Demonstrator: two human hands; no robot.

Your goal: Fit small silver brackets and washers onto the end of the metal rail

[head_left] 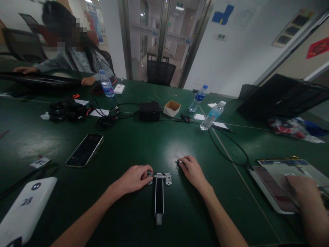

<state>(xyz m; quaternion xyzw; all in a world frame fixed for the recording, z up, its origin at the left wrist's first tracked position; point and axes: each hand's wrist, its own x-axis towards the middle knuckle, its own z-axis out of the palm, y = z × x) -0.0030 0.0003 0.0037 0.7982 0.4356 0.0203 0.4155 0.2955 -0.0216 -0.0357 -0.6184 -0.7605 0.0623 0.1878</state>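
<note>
In front of me on the table lies a long, narrow metal part with a dark middle, silver edges and a grey block at its near end. A silver bracket with holes sticks out on the right of its far end. My left hand is closed, with thumb and index finger on the matching bracket on the left side, which they mostly cover. Over to the right, the curled fingertips of my right hand close on a small metal piece with holes, partly hidden by them.
A phone and white power bank lie left. Behind are a black box, cables, an open carton and bottles. Another person's hand touches an opened device at right; someone sits far left.
</note>
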